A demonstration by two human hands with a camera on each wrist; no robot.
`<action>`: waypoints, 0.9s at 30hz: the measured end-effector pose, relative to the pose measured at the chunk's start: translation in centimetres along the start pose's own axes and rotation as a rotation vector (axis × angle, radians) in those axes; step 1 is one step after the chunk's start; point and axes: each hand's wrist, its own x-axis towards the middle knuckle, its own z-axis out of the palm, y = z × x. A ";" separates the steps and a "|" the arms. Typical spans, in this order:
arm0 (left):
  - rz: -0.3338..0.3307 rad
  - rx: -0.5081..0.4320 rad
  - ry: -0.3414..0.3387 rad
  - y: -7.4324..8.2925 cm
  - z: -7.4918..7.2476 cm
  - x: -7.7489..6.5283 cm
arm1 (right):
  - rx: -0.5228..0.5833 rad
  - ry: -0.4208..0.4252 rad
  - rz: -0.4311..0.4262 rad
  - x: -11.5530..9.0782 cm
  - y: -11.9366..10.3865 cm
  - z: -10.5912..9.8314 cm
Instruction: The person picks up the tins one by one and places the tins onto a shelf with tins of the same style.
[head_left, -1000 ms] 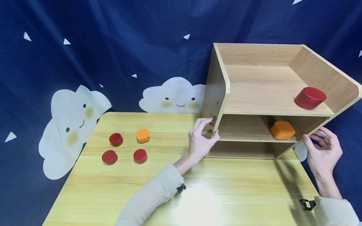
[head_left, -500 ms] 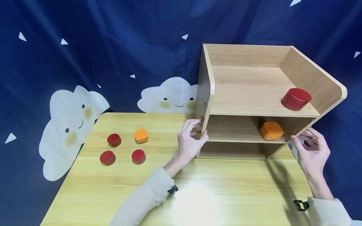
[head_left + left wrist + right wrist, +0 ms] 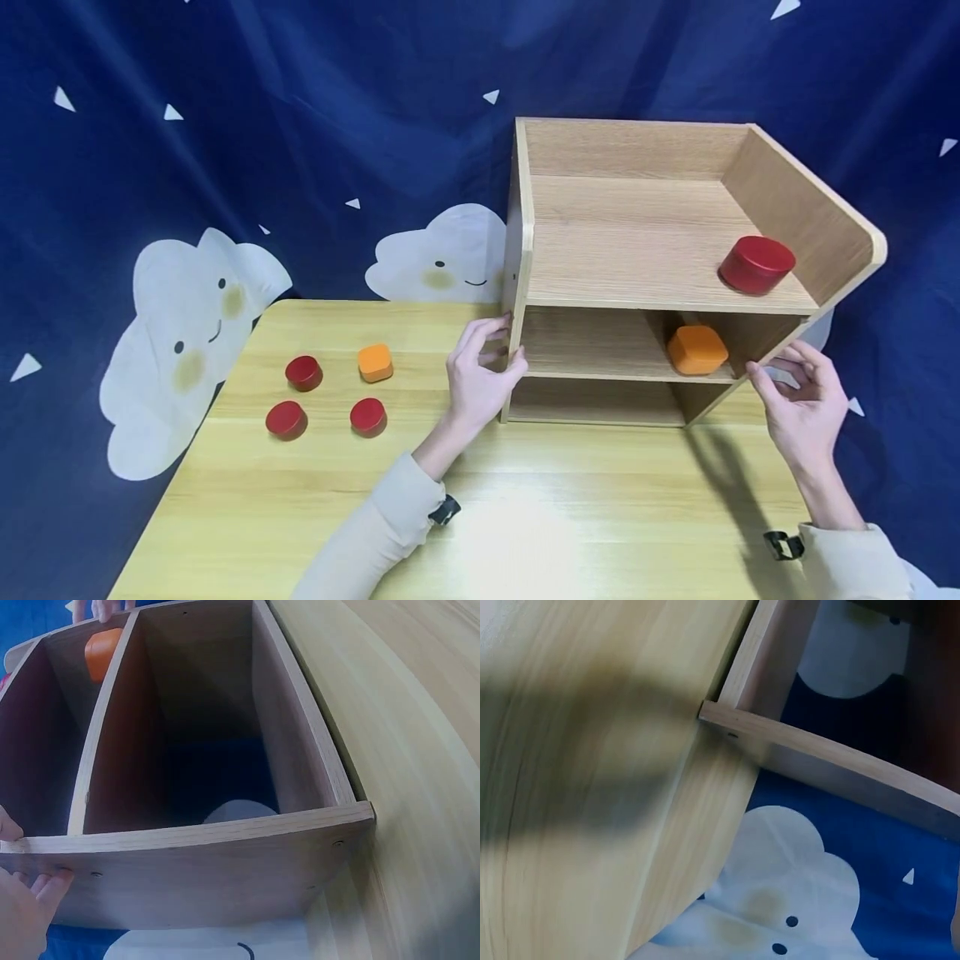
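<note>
A small wooden shelf unit (image 3: 622, 242) stands on the table, gripped at both sides. My left hand (image 3: 480, 379) pinches the front of its left panel, thumb at the front edge and fingers against the outer face. On the opposite side my right hand (image 3: 808, 408) holds the right panel's front edge, its fingers partly hidden behind that panel. A red round block (image 3: 757, 265) sits on the top board. An orange rounded block (image 3: 697, 350) lies in the middle compartment. From the left wrist, the left panel (image 3: 187, 881) shows with my left fingertips (image 3: 52, 889) on it.
Left on the table (image 3: 420, 467) are three red round blocks (image 3: 303, 373) and an orange rounded block (image 3: 375, 363). Behind hangs a dark blue curtain (image 3: 315, 125) with cloud faces. In the right wrist view, the unit's lower corner (image 3: 720, 712) is near the table's edge.
The shelf unit has slid left across the table, with both hands moving along on its side panels. The two blocks on it travelled with it. The blocks on the table stayed put.
</note>
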 end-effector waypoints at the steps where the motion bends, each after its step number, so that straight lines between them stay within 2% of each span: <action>1: 0.000 0.000 0.005 0.0 -0.2 0.1 | 0.001 -0.006 0.001 -0.1 0.0 0.2; 9: -0.003 0.030 0.045 -0.1 -2.0 0.2 | -0.036 -0.036 0.006 -0.6 0.0 1.7; 27: -0.063 0.080 0.123 -0.5 -6.6 0.4 | -0.136 -0.070 0.011 -2.1 0.1 6.1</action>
